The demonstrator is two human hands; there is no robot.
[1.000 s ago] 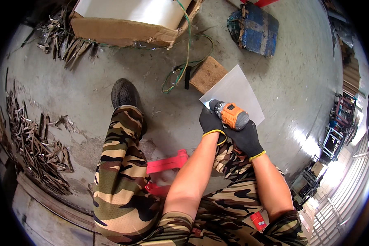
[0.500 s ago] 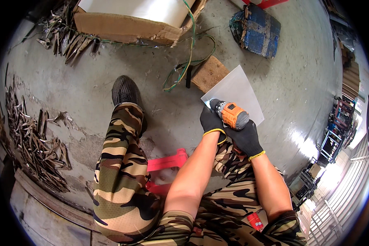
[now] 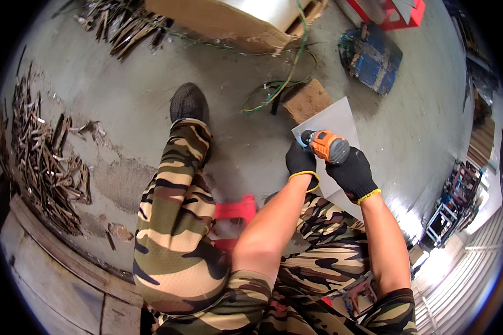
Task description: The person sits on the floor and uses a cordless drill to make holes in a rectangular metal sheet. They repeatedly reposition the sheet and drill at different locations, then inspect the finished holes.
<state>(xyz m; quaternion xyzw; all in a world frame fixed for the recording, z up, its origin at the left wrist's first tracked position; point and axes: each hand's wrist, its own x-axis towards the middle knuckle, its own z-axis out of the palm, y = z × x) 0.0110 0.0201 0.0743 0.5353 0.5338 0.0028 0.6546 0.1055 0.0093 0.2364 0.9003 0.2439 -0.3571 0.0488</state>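
Observation:
An orange and grey cordless drill (image 3: 328, 146) is in my right hand (image 3: 352, 176), which wears a black glove with a yellow cuff and is closed around the handle; most of the handle is hidden. Its chuck meets a thin grey sheet (image 3: 341, 120) near the left corner. A bluish glint shows beside the chuck, but the bit's tip cannot be made out. My gloved left hand (image 3: 300, 158) grips the sheet's left edge just below the chuck, with its fingertips partly covered. The sheet's far part overlaps a brown wooden block (image 3: 307, 101) on the floor.
A green-yellow cable (image 3: 288, 81) loops beside the block and runs to a large cardboard box (image 3: 223, 28). Beyond lie a blue taped bundle (image 3: 374, 58) and a red stand (image 3: 399, 17). Scrap strips (image 3: 44, 162) pile at left. A red stool (image 3: 233, 212) is between my legs.
The whole view has shifted, so the scene sits farther right and higher. The drill looks slightly more upright. Both hands keep their holds, and the chuck stays at the same corner of the sheet.

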